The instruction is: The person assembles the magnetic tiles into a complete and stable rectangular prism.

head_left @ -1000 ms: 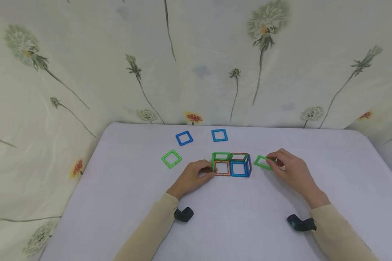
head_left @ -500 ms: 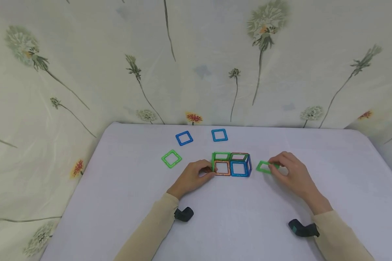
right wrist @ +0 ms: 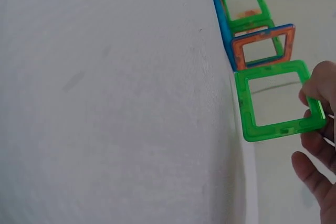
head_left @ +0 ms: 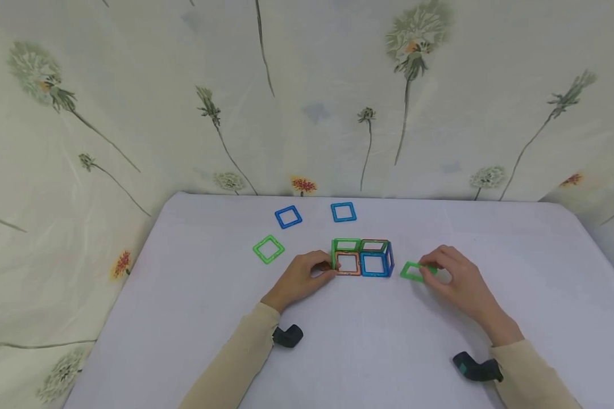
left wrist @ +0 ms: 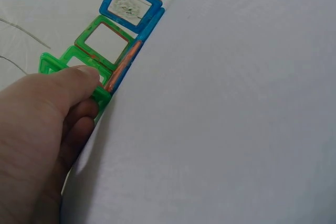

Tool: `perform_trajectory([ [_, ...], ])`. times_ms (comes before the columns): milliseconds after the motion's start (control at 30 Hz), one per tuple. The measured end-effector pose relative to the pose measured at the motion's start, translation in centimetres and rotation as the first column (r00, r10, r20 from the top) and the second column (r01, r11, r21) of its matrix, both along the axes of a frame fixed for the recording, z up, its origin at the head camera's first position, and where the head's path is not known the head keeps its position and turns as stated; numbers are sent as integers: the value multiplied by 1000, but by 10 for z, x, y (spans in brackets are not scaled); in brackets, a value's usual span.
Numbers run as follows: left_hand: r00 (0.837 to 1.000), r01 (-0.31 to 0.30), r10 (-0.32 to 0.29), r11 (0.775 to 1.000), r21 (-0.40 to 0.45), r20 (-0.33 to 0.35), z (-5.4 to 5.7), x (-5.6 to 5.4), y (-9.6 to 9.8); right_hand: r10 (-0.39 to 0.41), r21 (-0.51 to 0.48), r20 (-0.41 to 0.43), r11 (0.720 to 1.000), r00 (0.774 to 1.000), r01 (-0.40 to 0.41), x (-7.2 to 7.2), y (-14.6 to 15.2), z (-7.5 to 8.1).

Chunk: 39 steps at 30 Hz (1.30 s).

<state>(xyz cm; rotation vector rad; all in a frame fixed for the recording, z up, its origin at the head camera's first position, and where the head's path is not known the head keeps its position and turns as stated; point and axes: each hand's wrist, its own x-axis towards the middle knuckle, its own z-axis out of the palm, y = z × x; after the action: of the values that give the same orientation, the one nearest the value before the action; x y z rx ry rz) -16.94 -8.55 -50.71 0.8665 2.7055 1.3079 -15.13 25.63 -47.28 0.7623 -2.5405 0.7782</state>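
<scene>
A two-cell box built of square magnetic tiles (head_left: pixel 373 274) stands mid-table, with an orange and a blue tile at the front, green on top and blue at the right end. My left hand (head_left: pixel 301 276) pinches the green tile (left wrist: pixel 102 99) at the box's left end between thumb and fingers. In my right hand (head_left: pixel 455 281), thumb and fingertips grip one edge of a loose green square tile (right wrist: pixel 243 103). That tile lies just right of the box in the head view, tilted, its far edge toward the box.
Behind the box lie two loose blue square tiles, one left (head_left: pixel 293 224) and one nearer the middle (head_left: pixel 344 220). A loose green square tile (head_left: pixel 260 255) rests left of the box. The white-covered table (head_left: pixel 368 352) ends at a flower-printed cloth backdrop (head_left: pixel 337 153).
My right hand has come slightly toward me with the green tile, which now lies flatter in the view. The left hand and the box have stayed in place.
</scene>
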Motion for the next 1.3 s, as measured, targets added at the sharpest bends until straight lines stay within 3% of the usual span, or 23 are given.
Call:
perform_trajectory([
  [533,1000,0,0,1000,-2,-11,-3,0,-1,98,-44,-5,994,995,-98,8,-7,-1],
  [1300,1000,13,-13,1000,15,-16,-3,0,0,140,-73,44,988,989,-137,14,-19,2],
])
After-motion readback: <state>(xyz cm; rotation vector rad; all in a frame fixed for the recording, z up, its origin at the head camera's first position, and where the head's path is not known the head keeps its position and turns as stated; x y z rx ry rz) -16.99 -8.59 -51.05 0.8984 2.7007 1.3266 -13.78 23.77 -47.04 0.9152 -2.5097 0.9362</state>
